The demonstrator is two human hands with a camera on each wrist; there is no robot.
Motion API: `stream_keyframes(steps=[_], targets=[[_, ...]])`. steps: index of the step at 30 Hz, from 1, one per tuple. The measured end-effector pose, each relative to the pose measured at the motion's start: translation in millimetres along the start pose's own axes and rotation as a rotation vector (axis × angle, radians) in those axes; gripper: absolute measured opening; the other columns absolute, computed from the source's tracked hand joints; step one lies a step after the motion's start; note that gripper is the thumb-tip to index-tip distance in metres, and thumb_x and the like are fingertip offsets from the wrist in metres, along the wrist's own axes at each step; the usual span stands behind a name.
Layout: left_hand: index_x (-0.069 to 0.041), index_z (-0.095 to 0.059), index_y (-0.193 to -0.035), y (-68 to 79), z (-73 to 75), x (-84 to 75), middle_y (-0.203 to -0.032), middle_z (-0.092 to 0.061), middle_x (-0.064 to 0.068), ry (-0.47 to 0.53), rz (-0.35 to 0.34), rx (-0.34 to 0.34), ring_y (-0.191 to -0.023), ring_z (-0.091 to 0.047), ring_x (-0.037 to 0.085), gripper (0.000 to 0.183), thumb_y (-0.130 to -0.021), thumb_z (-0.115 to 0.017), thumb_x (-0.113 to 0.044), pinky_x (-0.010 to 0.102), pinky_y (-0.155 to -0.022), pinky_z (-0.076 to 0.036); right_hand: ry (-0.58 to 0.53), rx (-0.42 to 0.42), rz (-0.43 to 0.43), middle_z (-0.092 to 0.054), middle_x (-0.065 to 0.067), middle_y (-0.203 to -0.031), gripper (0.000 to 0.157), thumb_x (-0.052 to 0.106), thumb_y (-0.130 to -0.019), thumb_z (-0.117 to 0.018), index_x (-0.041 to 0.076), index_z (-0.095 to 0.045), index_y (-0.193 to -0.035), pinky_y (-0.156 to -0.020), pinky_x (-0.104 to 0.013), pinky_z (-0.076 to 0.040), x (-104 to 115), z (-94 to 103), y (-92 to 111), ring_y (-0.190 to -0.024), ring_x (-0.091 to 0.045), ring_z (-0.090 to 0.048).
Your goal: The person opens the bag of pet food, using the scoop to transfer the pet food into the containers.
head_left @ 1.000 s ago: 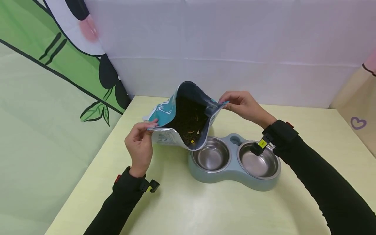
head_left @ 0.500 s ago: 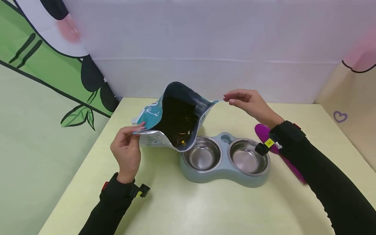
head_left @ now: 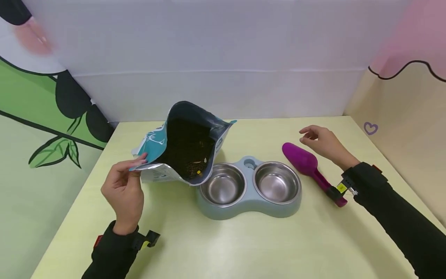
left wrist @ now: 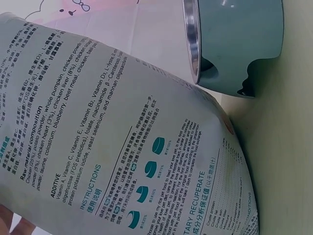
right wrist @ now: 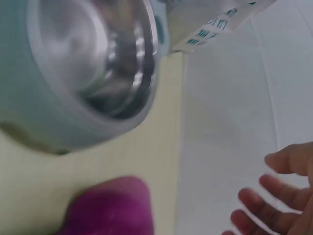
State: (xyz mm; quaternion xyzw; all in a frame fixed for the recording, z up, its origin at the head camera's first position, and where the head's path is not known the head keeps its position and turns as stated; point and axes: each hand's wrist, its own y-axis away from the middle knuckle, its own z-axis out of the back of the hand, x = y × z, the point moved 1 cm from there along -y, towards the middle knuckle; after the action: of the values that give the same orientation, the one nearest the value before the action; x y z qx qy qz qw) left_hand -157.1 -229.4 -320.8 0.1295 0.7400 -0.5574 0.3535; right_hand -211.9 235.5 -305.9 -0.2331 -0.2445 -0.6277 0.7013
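Observation:
My left hand (head_left: pixel 125 190) pinches the rim of a teal and white pet food bag (head_left: pixel 155 143) between thumb and fingers. The bag's mouth gapes toward me, showing dark kibble (head_left: pixel 188 155) inside with a few lighter bits. In the left wrist view the printed back of the bag (left wrist: pixel 117 137) fills most of the picture. My right hand (head_left: pixel 325 143) holds nothing, its fingers loosely bent above the table. Just left of it and below lies a purple scoop (head_left: pixel 301 159), its handle end pointing toward me, partly behind the wrist camera.
A blue-grey double feeder (head_left: pixel 249 205) stands mid-table with two steel bowls, the left bowl (head_left: pixel 223 186) and the right bowl (head_left: pixel 277 184). The bag overlaps the left bowl's edge in the head view. Printed cloth walls (head_left: pixel 216 93) rise behind and beside the table.
My right hand let go of the bag's corner and moved right, toward the scoop, which has come into view. The left hand still grips the bag. The head view has turned right.

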Motion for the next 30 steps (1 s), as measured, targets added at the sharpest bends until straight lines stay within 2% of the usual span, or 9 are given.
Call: stream_keyframes(steps=[5, 8, 11, 15, 19, 24, 30], targets=[[0.012, -0.057, -0.089, 0.9, 3.9, -0.2, -0.085, -0.061, 0.018, -0.014, 0.005, -0.008, -0.09, -0.062, 0.024, 0.007, -0.082, -0.055, 0.01, 0.024, -0.08, -0.047, 0.021, 0.091, -0.162, -0.046, -0.02, -0.109, 0.054, 0.037, -0.091, -0.05, 0.0, -0.032, -0.127, -0.078, -0.045, -0.044, -29.2, -1.3, 22.4, -0.098, -0.034, -0.047], [0.013, -0.057, -0.088, 1.7, 3.6, 1.1, -0.084, -0.06, 0.017, -0.001, 0.012, -0.014, -0.09, -0.062, 0.024, 0.007, -0.082, -0.054, 0.01, 0.024, -0.081, -0.047, 0.032, 0.159, -0.231, -0.043, -0.025, -0.113, 0.064, 0.043, -0.09, -0.05, -0.004, -0.027, -0.128, -0.081, -0.049, -0.044, -45.5, -6.3, 35.3, -0.099, -0.038, -0.046], [0.013, -0.056, -0.088, 2.2, 2.2, 2.2, -0.084, -0.06, 0.018, 0.012, 0.017, -0.018, -0.089, -0.062, 0.024, 0.007, -0.082, -0.054, 0.011, 0.024, -0.082, -0.047, 0.07, 0.219, -0.278, -0.043, -0.029, -0.114, 0.071, 0.049, -0.089, -0.05, -0.007, -0.026, -0.126, -0.08, -0.05, -0.044, -59.3, -14.0, 46.5, -0.098, -0.039, -0.047], [0.014, -0.056, -0.089, 3.1, -1.1, 3.5, -0.085, -0.06, 0.018, 0.03, 0.023, -0.019, -0.089, -0.062, 0.024, 0.008, -0.082, -0.054, 0.011, 0.024, -0.082, -0.047, 0.124, 0.257, -0.318, -0.048, -0.025, -0.104, 0.073, 0.051, -0.086, -0.053, -0.01, -0.03, -0.12, -0.07, -0.041, -0.047, -75.7, -26.1, 57.4, -0.086, -0.032, -0.051], [0.014, -0.056, -0.089, 2.5, 0.5, 1.7, -0.085, -0.06, 0.018, 0.034, 0.028, -0.017, -0.09, -0.062, 0.023, 0.008, -0.082, -0.054, 0.011, 0.024, -0.083, -0.046, 0.16, 0.23, -0.304, -0.05, -0.017, -0.092, 0.065, 0.047, -0.085, -0.057, -0.008, -0.037, -0.112, -0.06, -0.034, -0.045, -83.3, -38.0, 61.1, -0.075, -0.025, -0.049], [0.013, -0.056, -0.09, 2.4, 1.8, 0.6, -0.085, -0.06, 0.018, 0.042, 0.029, -0.015, -0.09, -0.062, 0.024, 0.008, -0.082, -0.054, 0.011, 0.024, -0.083, -0.046, 0.189, 0.179, -0.256, -0.049, -0.01, -0.078, 0.052, 0.041, -0.086, -0.057, -0.005, -0.043, -0.103, -0.053, -0.033, -0.041, -86.1, -46.8, 62.1, -0.067, -0.022, -0.047], [0.014, -0.056, -0.089, 2.4, 1.1, -1.0, -0.086, -0.06, 0.018, 0.081, 0.034, -0.011, -0.091, -0.061, 0.025, 0.008, -0.082, -0.054, 0.011, 0.025, -0.084, -0.046, 0.214, 0.138, -0.223, -0.045, -0.009, -0.075, 0.04, 0.033, -0.088, -0.055, -0.003, -0.042, -0.099, -0.052, -0.032, -0.036, -85.9, -50.3, 63.5, -0.064, -0.021, -0.045]])
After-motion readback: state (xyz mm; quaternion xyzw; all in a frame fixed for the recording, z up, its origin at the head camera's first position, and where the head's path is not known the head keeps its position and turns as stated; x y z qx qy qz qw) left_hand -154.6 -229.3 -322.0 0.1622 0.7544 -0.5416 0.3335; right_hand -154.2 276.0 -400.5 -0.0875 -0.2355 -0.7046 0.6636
